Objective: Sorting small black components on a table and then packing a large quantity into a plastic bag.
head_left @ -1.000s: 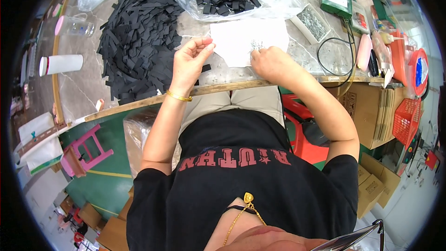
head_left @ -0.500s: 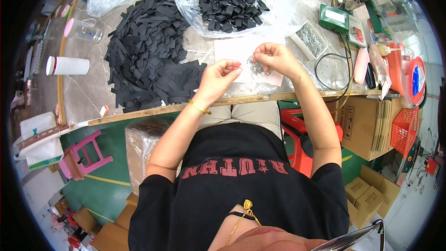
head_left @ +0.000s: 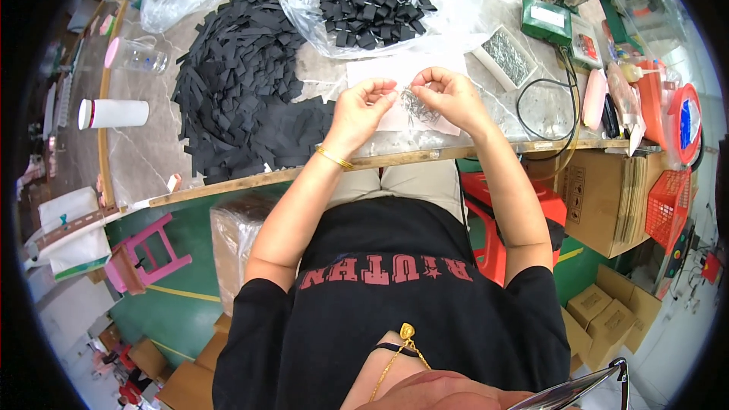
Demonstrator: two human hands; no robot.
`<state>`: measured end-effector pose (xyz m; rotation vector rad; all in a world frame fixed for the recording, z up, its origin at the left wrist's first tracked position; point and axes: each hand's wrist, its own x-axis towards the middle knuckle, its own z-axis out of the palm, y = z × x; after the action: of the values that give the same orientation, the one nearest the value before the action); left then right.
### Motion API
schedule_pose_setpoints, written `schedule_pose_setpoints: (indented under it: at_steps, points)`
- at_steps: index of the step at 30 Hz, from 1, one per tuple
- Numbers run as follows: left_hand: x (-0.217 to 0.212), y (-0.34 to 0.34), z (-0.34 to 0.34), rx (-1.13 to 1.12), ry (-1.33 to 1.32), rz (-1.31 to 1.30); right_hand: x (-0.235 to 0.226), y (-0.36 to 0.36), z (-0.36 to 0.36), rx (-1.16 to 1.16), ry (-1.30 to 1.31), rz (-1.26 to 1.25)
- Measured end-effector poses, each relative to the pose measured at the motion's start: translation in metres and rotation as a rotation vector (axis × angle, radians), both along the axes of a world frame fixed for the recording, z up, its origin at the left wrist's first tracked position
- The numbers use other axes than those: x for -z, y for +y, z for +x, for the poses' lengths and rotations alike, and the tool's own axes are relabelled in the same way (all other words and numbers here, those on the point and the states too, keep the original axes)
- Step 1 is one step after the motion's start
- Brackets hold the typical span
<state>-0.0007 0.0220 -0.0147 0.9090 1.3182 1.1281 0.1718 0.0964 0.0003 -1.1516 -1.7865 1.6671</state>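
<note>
Left hand (head_left: pixel 357 116) has been brought nearer right hand (head_left: pixel 456 101); fingers of both narrowed, grip cannot be told; metal pieces (head_left: pixel 417 111) lie between.

Black strips (head_left: pixel 243 68), silvery bits (head_left: pixel 418 111), white sheet (head_left: pixel 364 70).

Large red capital letters (head_left: pixel 387 271) run in a row across the black shirt (head_left: pixel 395 311) in the lower middle of the frame, with a small star shape among them toward the right end. On the green box (head_left: pixel 558 33) at the upper right sits a white label (head_left: pixel 548 15), its print too small to read. The big carton (head_left: pixel 607 216) at the right carries a column of dark printed symbols (head_left: pixel 578 193), too small to make out. Small cartons (head_left: pixel 610 323) at the lower right bear dark print, likewise illegible.
</note>
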Motion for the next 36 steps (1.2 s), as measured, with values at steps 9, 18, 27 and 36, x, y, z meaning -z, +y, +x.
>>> schedule_pose_setpoints:
  at_steps: [9,18,27,36]
  points:
    - [-0.004,-0.026,-0.007,0.071,0.553,0.147,-0.013,-0.017,0.015,-0.43,-0.541,0.89]
    - [0.002,-0.035,-0.007,0.145,0.653,0.224,-0.015,-0.016,0.032,-0.48,-0.612,0.841]
    - [0.001,-0.032,-0.002,0.175,0.813,0.42,-0.015,-0.012,0.039,-0.419,-0.663,0.85]
    - [-0.003,0.006,0.037,0.589,1.113,0.923,-0.012,-0.01,0.047,-0.264,-0.631,0.828]
